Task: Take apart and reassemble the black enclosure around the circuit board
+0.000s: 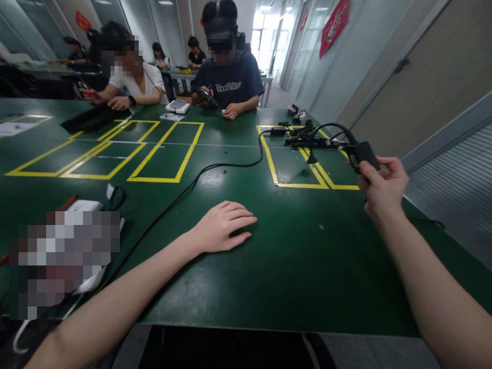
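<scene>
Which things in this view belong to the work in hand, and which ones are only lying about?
In the work:
black adapter, in the right grip
tangled black cables nearby

Apparently lying about:
white device, far side
blurred white item, left

Beyond the far edge of the dim, glossy green worktop (pixel 300 287), a tall glass window (pixel 259 39) glares white.

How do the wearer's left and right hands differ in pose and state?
The left hand lies palm down on the green table; the right hand looks raised. The left hand holds nothing visible, the right hand grips a black block. The left hand is loosely extended, the right hand curled. Both are bare.
</scene>
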The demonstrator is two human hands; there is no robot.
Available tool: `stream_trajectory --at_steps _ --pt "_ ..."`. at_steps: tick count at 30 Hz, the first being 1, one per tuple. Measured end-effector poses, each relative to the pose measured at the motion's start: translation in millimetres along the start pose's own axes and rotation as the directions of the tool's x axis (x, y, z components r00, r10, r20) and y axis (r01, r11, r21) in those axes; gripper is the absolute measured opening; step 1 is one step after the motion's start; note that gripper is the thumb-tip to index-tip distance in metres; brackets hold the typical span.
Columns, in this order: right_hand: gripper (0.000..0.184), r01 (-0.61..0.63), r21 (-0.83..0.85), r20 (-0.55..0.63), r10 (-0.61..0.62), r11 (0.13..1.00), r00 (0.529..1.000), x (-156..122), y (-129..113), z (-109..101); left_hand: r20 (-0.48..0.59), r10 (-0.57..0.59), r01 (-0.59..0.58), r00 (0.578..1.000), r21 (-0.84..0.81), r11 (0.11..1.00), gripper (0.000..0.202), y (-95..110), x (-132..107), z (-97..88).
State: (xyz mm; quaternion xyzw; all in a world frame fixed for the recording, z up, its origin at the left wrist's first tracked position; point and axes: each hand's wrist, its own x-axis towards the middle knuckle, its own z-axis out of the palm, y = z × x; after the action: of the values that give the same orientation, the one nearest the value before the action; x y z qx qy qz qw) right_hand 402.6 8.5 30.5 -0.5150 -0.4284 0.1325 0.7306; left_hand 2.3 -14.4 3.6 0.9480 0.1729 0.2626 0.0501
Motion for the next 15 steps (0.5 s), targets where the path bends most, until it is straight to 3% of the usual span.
stream_trajectory --at_steps 3,6,8,15 --pt "0.032 0.077 -0.384 -0.015 -0.09 0.92 0.996 7.1 16.7 -11.4 0.012 -0.01 0.01 1.0 -0.016 1.0 0.03 -1.5 -0.9 0.6" --pt "0.027 0.052 -0.744 0.072 0.003 0.666 0.997 4.8 29.3 -17.6 0.027 -0.016 0.016 1.0 -0.019 1.0 0.03 -3.9 -1.9 1.9" --pt "0.028 0.034 -0.838 0.092 0.08 0.545 0.992 1.7 34.7 -19.6 0.036 -0.023 0.024 0.999 -0.023 0.999 0.031 -5.7 -2.7 2.9" --pt "0.039 -0.002 -0.923 0.087 0.215 0.385 0.973 -0.2 36.9 -22.3 0.087 -0.064 0.068 0.994 -0.041 0.997 0.03 -7.5 -4.3 3.8"
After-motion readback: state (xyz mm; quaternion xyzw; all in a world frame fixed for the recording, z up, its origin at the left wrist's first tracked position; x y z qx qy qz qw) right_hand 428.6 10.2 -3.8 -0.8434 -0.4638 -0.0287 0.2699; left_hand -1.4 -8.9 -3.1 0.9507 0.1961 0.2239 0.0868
